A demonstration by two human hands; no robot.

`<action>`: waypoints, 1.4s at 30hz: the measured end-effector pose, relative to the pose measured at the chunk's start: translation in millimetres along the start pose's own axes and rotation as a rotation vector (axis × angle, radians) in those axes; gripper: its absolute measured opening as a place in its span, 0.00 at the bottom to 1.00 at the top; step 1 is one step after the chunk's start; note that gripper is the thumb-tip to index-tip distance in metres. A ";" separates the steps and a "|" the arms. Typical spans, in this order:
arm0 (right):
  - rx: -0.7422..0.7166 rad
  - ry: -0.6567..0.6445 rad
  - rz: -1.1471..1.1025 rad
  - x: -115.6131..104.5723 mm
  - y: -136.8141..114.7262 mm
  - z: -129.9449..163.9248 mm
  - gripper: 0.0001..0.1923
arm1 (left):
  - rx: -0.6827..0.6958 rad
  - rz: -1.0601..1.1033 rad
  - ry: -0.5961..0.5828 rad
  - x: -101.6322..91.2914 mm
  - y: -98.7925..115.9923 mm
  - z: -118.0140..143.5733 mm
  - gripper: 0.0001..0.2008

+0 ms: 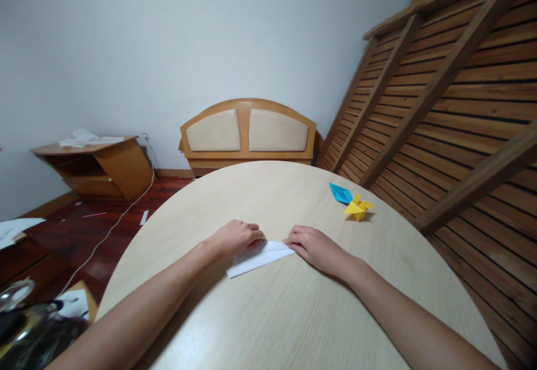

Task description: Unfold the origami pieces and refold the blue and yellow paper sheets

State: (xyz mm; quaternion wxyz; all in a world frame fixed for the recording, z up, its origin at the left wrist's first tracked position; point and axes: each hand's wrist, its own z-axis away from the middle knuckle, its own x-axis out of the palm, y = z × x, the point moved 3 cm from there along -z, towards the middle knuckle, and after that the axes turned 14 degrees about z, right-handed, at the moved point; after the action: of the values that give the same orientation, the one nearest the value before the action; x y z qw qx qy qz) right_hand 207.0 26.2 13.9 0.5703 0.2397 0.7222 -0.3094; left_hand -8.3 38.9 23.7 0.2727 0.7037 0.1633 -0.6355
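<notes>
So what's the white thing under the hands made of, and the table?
The white sheet looks like thin matte paper: it lies flat with sharp creases. The round table looks like pale wood or wood-look laminate: fine grain lines, soft sheen.

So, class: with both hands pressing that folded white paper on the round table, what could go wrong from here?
1. The left hand and right hand press opposite ends of the paper; uneven pressure may skew the crease.
2. The table looks smooth, so the paper could slide mid-fold.
3. The yellow figure and blue figure sit near the right edge; a stray elbow might knock them off.
</notes>
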 end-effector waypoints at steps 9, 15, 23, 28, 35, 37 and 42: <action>-0.036 -0.005 0.015 0.4 -0.1 0.9 0.19 | 0.015 0.024 -0.008 -3.3 -3.9 2.3 0.09; -0.025 -0.021 0.025 1.5 0.4 0.4 0.17 | 0.078 -0.037 0.050 -6.2 -3.2 2.7 0.11; 0.003 0.006 0.058 2.3 2.0 0.2 0.18 | 0.300 0.043 0.123 4.9 25.7 -3.5 0.14; 0.060 0.030 0.085 2.4 6.4 0.5 0.18 | 0.267 0.141 0.105 12.3 37.4 -6.2 0.16; 0.052 0.052 0.089 2.0 8.6 0.9 0.16 | 0.191 0.186 0.100 13.2 39.8 -6.1 0.14; 0.050 0.038 0.087 -0.1 9.6 1.6 0.16 | 0.180 0.191 0.096 13.2 40.4 -6.6 0.14; 0.049 0.000 0.033 -4.3 16.9 5.5 0.15 | 0.172 0.205 0.101 14.0 39.7 -7.5 0.13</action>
State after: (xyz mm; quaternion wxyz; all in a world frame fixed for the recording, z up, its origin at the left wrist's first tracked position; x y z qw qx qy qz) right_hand 223.6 34.0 14.3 0.5694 0.2655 0.7103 -0.3175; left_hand 22.5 10.0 17.3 0.2663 0.7686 0.0491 -0.5796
